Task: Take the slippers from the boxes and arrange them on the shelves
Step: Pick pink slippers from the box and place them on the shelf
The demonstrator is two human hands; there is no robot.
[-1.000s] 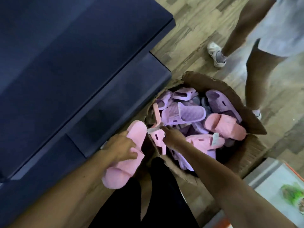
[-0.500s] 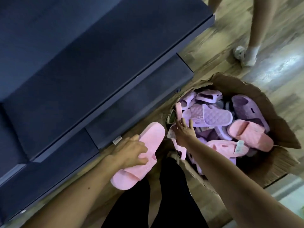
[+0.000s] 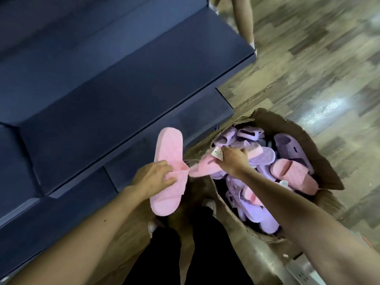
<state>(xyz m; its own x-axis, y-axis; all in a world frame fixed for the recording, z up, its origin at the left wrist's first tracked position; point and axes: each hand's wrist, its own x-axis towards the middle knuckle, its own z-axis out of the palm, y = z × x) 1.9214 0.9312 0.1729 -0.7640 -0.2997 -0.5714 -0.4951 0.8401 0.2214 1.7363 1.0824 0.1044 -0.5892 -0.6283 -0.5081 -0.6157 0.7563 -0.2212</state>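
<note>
My left hand [image 3: 154,176] grips a pink slipper [image 3: 168,157] by its strap, sole side up, in front of the dark blue shelves [image 3: 107,83]. A thin string joins it to a second pink slipper [image 3: 202,167], which my right hand [image 3: 232,159] holds at the rim of the cardboard box [image 3: 292,128], with a white tag [image 3: 217,153] beside the fingers. The box on the floor holds several purple and pink slippers [image 3: 292,173].
Another person's leg [image 3: 242,19] stands at the top, near the shelf corner. Wooden floor [image 3: 308,58] spreads to the right. My own dark trousers and shoes are at the bottom centre. A power strip [image 3: 302,270] lies at the lower right.
My right hand has lifted the second pink slipper out over the box's edge. My left hand has raised its slipper more upright. The other person has stepped farther away.
</note>
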